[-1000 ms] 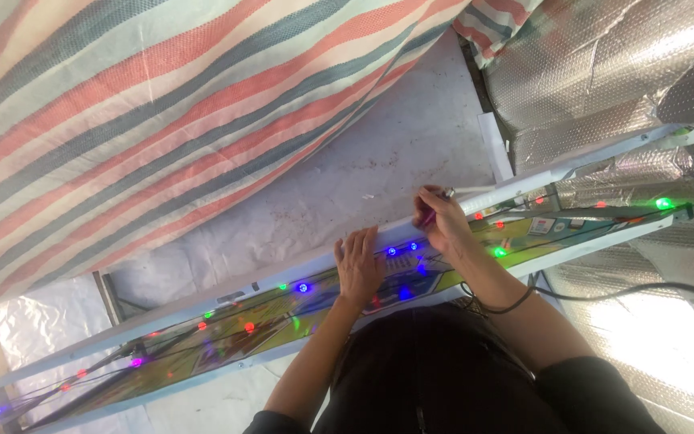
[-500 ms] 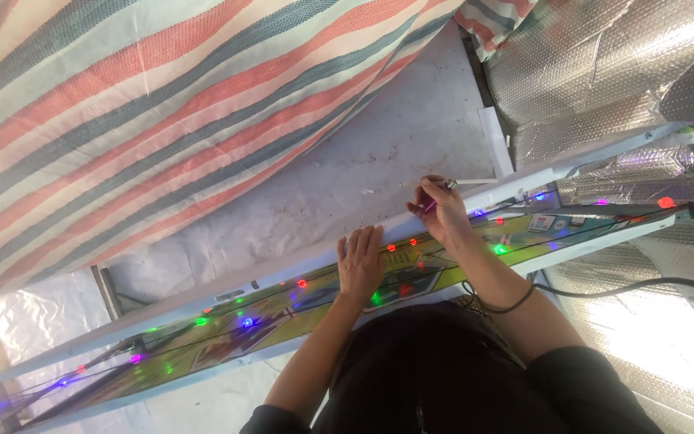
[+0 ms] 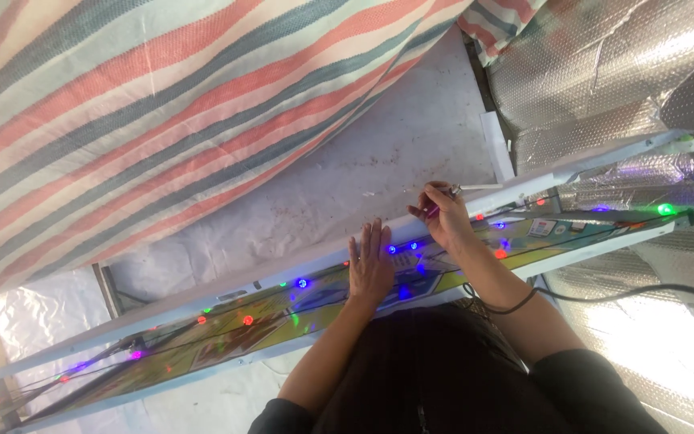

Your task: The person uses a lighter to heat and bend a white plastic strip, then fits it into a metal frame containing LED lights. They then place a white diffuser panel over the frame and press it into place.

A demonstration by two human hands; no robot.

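1. The long sign panel [image 3: 226, 333] is running diagonally from the lower left of the frame up to the right edge, its white frame rails [image 3: 202, 291] bordering both long sides.
2. Above the upper rail, a pale, speckled wall surface [image 3: 379, 153] is lying open in the centre of the frame, with a striped tarp [image 3: 162, 104] filling the upper left.
3. Crinkled silver foil sheeting [image 3: 604, 72] is crowding the upper right and right side, close to the panel's far end.
4. The left hand [image 3: 369, 269] is resting flat on the panel near centre, fingers spread.
5. The right hand [image 3: 443, 219] is sitting just right of it at the upper rail, fingers pinching a thin pen-like tool [image 3: 463, 189].
6. The panel is showing a yellow-green printed face dotted with small lit bulbs [image 3: 246, 320] in red, blue, green and purple, strung on dark wire.
7. A black cable [image 3: 644, 293] is trailing off to the right below the panel.
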